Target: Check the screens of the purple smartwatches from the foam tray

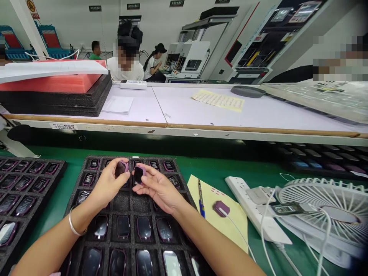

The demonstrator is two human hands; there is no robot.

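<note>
Watching from here: left hand (110,182) and right hand (161,188) each have a firm pinch grip on a watch, the left watch (121,168) and right watch (139,174), both above the middle tray (123,201). Looks partway through to me: pieces toward 12 o'clock show white text, while the ones at 6 are blank, so I'd guess those are left. The arms hide some pockets. Another tray (54,179) sits at 9; purple gadget (221,209), power strip (254,211) and fan (345,199) crowd 4 o'clock, loose cables included.
</note>
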